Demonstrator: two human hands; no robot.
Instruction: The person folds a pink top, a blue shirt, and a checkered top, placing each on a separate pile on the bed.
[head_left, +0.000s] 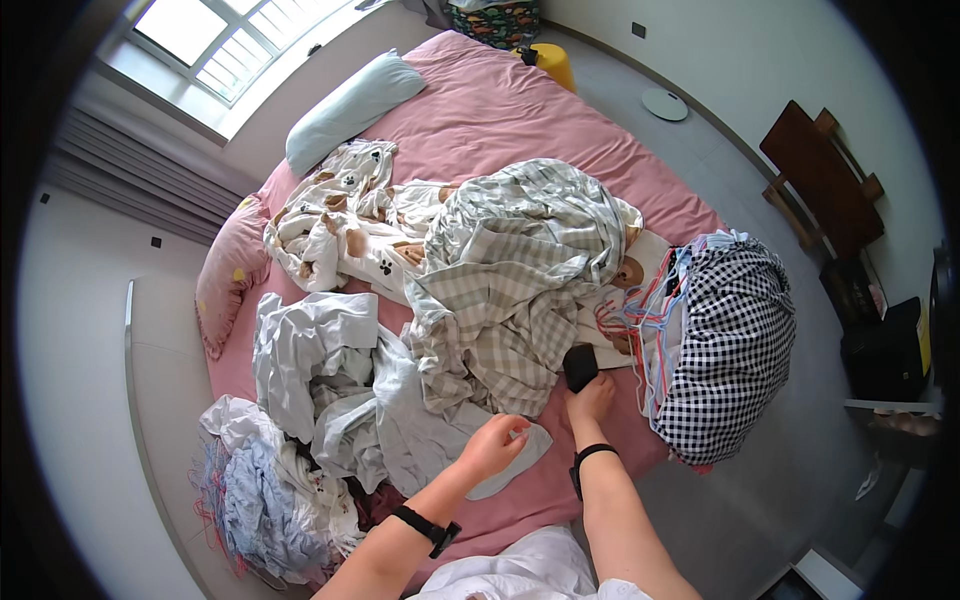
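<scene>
Hand [593,398] holding one black object [580,367], two pillows [355,110]

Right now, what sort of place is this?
Most likely a bedroom: a pink-covered bed, a pale blue pillow on it, and a window with a grey curtain nearby.

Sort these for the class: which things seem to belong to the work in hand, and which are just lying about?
Likely the work in hand:
- black object, held in the right hand
- pale clothes, near the left hand
- checked blanket

Likely just lying about:
- blue pillow
- pink pillow
- white disc on the floor
</scene>
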